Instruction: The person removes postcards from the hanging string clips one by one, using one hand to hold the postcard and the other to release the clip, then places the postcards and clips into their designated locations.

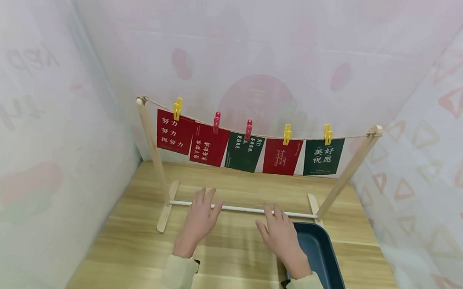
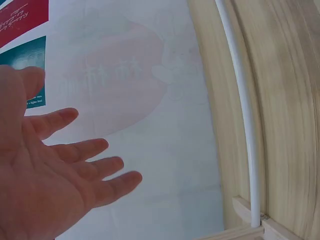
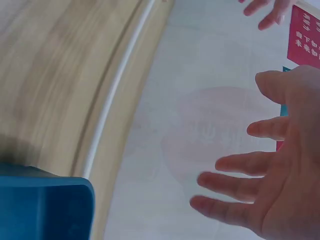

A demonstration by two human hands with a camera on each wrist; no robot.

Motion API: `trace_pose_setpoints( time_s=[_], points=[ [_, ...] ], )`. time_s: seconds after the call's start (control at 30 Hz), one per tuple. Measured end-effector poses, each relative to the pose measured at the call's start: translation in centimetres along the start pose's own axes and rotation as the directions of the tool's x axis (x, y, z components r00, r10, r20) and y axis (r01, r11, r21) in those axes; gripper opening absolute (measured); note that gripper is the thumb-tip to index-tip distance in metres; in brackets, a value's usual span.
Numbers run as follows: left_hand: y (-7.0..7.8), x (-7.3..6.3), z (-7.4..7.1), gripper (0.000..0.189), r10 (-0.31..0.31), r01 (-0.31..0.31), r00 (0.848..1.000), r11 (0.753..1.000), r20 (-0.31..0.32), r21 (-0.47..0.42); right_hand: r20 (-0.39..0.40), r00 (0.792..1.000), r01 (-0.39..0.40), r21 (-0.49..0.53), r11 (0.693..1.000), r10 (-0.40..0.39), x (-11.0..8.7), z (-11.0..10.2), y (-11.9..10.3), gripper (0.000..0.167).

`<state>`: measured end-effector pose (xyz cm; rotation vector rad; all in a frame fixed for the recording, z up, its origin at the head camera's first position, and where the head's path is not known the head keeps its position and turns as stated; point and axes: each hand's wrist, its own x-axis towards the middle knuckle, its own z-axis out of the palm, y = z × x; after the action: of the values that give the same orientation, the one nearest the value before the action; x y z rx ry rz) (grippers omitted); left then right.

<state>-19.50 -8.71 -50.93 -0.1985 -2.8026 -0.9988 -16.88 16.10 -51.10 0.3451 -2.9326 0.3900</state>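
Observation:
My left hand is spread over the table in front of the wooden rack, its fingers overlapping the white rod in the head view. To the right, my right hand also has its fingers apart and holds nothing. Both palms look bare in the wrist views. Several red and green cards hang from a string between the rack's posts. A red card is at the left end and a green card at the right end. Yellow clothespins and pink clothespins clip them on.
A blue tray stands on the table at the right, partly under my right forearm. The rack's left post and right post stand on wooden feet. Pale printed sheets enclose the table at the back and sides.

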Motion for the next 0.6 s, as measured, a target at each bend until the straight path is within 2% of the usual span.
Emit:
trace_pose_setpoints(
  time_s=[0.23, 0.37, 0.47, 0.6],
  points=[
    [-0.4, 0.9, -0.3, 0.051, 0.043, -0.053, 0.997, 0.985, -0.063, -0.165, 0.013, 0.999, 0.038, 0.151, 0.988, -0.040, 1.5, -2.2, 0.1, 0.059],
    [-0.6, 1.3, -0.8, 0.047, 0.011, -0.039, 0.994, 0.964, -0.107, -0.263, -0.033, 0.992, 0.125, 0.163, 0.979, -0.121, 2.3, -3.8, 0.0, 0.051],
    [-0.5, 1.5, -1.4, 0.046, -0.051, -0.002, 0.990, 0.932, -0.135, -0.363, -0.132, 0.963, 0.256, 0.189, 0.948, -0.234, 3.2, -5.0, -0.3, 0.044],
    [-0.4, 2.0, -2.3, 0.045, -0.106, 0.004, 0.977, 0.878, -0.185, -0.479, -0.264, 0.890, 0.427, 0.193, 0.884, -0.372, 4.7, -6.6, -1.0, 0.040]
  ],
)
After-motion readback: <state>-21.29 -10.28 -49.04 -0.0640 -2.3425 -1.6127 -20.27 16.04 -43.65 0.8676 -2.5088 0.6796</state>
